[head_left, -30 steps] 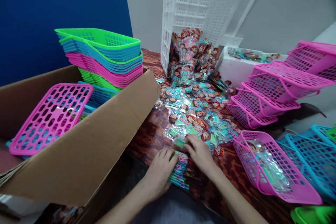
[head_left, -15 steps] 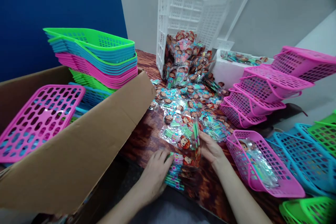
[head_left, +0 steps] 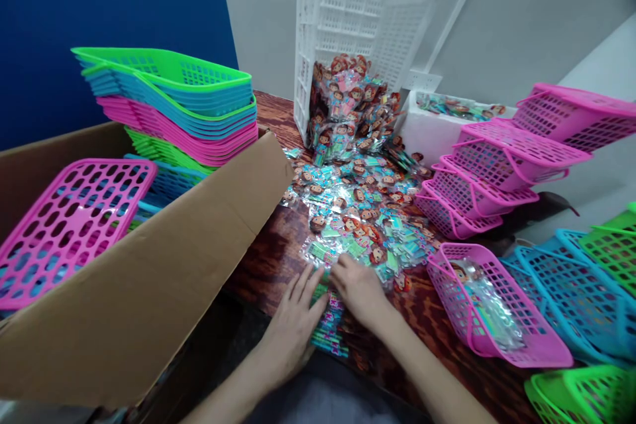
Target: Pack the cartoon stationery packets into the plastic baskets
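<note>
A row of clear packets point(head_left: 332, 338) with green striped sticks and printed doll figures lies on the dark wood-grain table in front of me. My left hand point(head_left: 294, 318) rests along the row's left side, fingers stretched out, with some green showing between thumb and fingers. At the far end of the row is my right hand point(head_left: 362, 293), its fingers closed on a packet that they mostly hide. Just beyond both hands spreads a loose heap of similar packets point(head_left: 348, 212).
An open cardboard box point(head_left: 213, 238) on the left holds stacked baskets point(head_left: 173, 99). Behind the heap, a white crate point(head_left: 342, 20) on its side spills packets. To the right are a pink basket point(head_left: 541, 351) with packets inside, stacked pink baskets point(head_left: 491, 152) and blue baskets point(head_left: 571, 285).
My right hand has brought its packet left and down from above the heap to the row's far end. My left hand's fingers have straightened and spread along the row.
</note>
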A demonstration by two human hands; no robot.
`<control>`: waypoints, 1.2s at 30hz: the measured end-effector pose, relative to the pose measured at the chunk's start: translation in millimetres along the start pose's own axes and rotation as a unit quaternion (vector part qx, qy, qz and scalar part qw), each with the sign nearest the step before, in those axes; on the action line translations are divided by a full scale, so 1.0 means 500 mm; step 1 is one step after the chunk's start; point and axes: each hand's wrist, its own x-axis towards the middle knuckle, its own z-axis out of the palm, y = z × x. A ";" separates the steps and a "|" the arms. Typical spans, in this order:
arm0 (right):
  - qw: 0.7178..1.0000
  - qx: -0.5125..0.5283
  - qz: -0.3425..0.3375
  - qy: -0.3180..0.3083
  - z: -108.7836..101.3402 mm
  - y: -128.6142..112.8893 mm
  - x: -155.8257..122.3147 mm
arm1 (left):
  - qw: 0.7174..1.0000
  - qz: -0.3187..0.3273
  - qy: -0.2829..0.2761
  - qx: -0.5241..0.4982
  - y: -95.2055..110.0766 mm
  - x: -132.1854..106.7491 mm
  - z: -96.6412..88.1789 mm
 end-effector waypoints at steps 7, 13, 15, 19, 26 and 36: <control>0.992 0.063 -0.018 -0.107 -0.009 0.001 -0.011 | 0.996 0.059 -0.060 0.025 -0.015 0.022 -0.021; 0.996 -0.009 0.020 -0.086 -0.029 0.044 0.081 | 0.998 0.036 -0.050 -0.020 -0.008 0.027 -0.036; 0.995 -0.080 0.045 -0.040 -0.009 0.033 0.109 | 0.998 0.025 -0.044 -0.026 -0.003 0.028 -0.035; 0.993 -0.109 0.029 -0.032 0.038 0.012 0.115 | 0.998 0.002 -0.053 -0.016 0.004 0.032 -0.034; 0.998 0.022 0.066 0.008 0.018 0.089 0.109 | 0.998 0.012 -0.043 -0.038 0.000 0.037 -0.038; 0.996 -0.045 -0.082 0.010 0.054 0.221 0.251 | 0.999 0.039 -0.004 0.030 0.007 0.011 -0.034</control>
